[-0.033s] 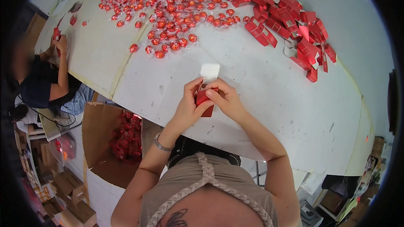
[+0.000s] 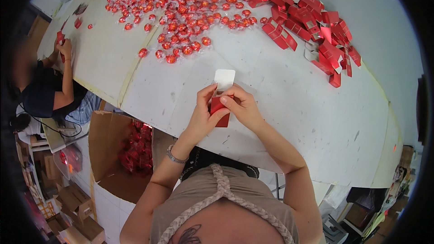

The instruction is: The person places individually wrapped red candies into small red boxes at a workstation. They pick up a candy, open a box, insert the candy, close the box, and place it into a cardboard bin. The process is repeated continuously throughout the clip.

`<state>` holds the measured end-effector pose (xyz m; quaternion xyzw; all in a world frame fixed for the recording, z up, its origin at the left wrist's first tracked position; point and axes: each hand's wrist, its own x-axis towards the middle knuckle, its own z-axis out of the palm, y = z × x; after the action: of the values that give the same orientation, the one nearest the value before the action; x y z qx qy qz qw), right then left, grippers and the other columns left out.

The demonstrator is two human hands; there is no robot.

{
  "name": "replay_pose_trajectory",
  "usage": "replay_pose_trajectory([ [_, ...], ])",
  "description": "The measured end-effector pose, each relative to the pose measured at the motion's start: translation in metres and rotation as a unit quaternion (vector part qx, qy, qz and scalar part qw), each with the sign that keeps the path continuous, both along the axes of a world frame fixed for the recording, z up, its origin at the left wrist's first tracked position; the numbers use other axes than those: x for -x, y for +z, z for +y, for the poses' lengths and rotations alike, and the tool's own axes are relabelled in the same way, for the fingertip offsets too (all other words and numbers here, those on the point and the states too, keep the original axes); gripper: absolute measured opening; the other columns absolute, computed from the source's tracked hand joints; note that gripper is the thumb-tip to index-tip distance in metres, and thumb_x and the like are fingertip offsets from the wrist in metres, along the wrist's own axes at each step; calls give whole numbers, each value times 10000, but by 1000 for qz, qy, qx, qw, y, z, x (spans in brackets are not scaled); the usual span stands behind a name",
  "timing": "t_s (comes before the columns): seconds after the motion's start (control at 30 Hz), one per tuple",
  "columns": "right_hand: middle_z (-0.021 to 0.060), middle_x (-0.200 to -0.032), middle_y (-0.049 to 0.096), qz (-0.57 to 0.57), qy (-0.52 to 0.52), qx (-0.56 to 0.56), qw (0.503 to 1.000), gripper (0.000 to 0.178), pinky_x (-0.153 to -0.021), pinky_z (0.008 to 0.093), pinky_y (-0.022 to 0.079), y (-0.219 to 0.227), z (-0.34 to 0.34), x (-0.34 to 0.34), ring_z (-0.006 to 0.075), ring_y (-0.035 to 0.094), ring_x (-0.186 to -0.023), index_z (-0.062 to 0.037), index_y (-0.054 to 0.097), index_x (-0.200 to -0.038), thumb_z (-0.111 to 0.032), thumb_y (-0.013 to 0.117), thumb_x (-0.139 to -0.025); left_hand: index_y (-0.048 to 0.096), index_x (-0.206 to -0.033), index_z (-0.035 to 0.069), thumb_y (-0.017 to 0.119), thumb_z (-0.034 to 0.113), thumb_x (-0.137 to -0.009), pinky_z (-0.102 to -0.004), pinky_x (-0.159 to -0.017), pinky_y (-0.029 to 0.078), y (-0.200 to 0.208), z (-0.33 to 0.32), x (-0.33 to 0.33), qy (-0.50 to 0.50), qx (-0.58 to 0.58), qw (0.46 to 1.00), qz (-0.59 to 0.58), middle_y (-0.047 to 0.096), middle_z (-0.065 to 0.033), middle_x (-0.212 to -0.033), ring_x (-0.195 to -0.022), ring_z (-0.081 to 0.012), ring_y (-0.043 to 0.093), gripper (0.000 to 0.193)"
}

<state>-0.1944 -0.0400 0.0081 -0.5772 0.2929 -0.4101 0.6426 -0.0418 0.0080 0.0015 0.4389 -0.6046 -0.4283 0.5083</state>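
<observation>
Between my two hands is a small red cardboard box (image 2: 220,105), its white top flap (image 2: 224,77) standing up and its top end open. My left hand (image 2: 204,110) wraps the box from the left, fingers and thumb closed on it. From the right, my right hand (image 2: 242,105) pinches the box near its open end, the thumb on its front face. What lies inside the box is hidden. Past my hands, a big heap of red foil balls in clear twisted wrappers (image 2: 186,16) covers the far side of the white table (image 2: 289,122).
Many red boxes (image 2: 312,22) lie piled at the far right. A large brown carton (image 2: 106,153) holding red items stands below the table edge at left. At the far left a co-worker (image 2: 49,81) handles a red box. More cartons (image 2: 74,201) sit on the floor at lower left.
</observation>
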Motion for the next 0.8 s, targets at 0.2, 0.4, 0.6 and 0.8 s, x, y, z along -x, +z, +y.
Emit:
replay_pose_trajectory([
  [0.2, 61, -1059, 572, -61, -122, 20, 990, 122, -831, 280, 465, 18, -1, -17, 130, 564, -951, 1, 636, -961, -75, 645, -865, 342, -1194, 57, 654, 100, -863, -309, -870, 469, 24, 0, 4, 1, -121, 984, 128, 460, -121, -1168, -1043, -178, 524, 458],
  [0.4, 74, -1000, 619, 9, 8, -107, 994, 158, -775, 258, 504, 51, -18, -5, 139, 603, -917, 12, 657, -989, -33, 666, -837, 189, -1257, 83, 604, 34, -877, -337, -802, 532, 17, 1, -6, -11, -72, 996, 53, 450, -170, -1191, -993, -239, 601, 565],
  [0.6, 91, -1034, 618, 14, 4, 0, 1000, 134, -790, 276, 506, 52, -17, 1, 142, 605, -922, 19, 670, -983, -50, 622, -878, 116, -1298, 92, 620, 47, -874, -352, -809, 531, 35, 4, -7, -42, -77, 995, 49, 432, -207, -1239, -971, -256, 616, 661],
  [0.8, 94, -1090, 624, 100, 15, 105, 989, 166, -890, 316, 467, 63, 1, -1, 198, 578, -1025, 8, 682, -1013, -73, 606, -889, 175, -1307, 96, 636, 68, -865, -372, -942, 433, 41, 9, -12, 17, -17, 1000, -18, 425, -183, -1264, -1101, -243, 517, 639],
])
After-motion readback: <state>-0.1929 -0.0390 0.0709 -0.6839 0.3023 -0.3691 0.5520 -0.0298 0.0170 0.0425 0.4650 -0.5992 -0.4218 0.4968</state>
